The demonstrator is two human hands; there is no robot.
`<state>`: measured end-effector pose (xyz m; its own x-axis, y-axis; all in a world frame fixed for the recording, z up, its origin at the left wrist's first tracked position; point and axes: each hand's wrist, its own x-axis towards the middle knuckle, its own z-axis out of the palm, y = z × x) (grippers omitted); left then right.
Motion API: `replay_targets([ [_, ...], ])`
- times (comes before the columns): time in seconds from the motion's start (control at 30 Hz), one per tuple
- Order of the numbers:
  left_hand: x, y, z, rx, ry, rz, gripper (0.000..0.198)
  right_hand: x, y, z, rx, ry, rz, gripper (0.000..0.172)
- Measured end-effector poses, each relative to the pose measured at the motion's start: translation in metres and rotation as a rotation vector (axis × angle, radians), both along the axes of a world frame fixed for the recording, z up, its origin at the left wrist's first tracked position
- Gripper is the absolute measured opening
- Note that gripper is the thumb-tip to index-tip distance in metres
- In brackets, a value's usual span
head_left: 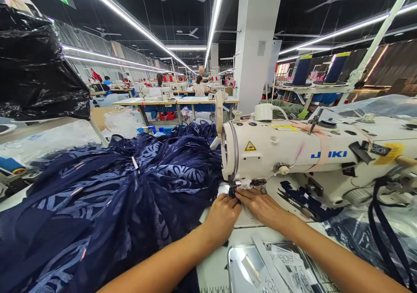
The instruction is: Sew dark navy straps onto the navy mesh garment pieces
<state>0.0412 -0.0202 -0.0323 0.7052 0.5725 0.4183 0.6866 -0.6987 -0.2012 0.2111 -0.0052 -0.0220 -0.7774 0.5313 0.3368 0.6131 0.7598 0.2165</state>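
A white JUKI sewing machine (276, 149) stands in front of me, its needle area low at the head's left end. Close to the presser foot, my left hand (224, 214) is closed, fingertips pinching dark navy fabric. My right hand (262, 206) reaches in from the other side, its fingers pressed together on the same small dark piece beside the foot. Fingers and machine parts partly hide that piece. A large heap of navy lace fabric (176, 171) with lighter blue patterns spreads left of the hands, with a small white tag (135, 163) on it.
A metal tray (230, 262) of printed white labels (289, 262) lies before the machine. Scissors (296, 201) and navy scraps rest under its arm. Navy thread cones (301, 71) stand behind right. A black plastic bag (39, 67) hangs at left. Several people work farther back.
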Motion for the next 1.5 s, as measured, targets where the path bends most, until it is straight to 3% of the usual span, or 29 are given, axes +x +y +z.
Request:
replay_targets([
  [0.63,0.004,0.004,-0.001,0.049,-0.067,0.063,0.018,-0.003,0.007,-0.007,-0.054,0.077,-0.098,0.044],
  [0.9,-0.018,0.004,0.009,-0.054,-0.028,-0.028,0.016,0.008,0.008,0.002,-0.168,0.216,0.032,0.027],
  [1.07,-0.038,0.006,0.019,-0.148,0.006,-0.057,0.021,0.004,-0.007,0.002,-0.207,0.157,0.004,0.033],
  [1.5,-0.033,-0.002,0.014,-0.215,0.015,0.007,0.036,-0.004,-0.011,0.004,-0.127,0.107,-0.025,0.033],
])
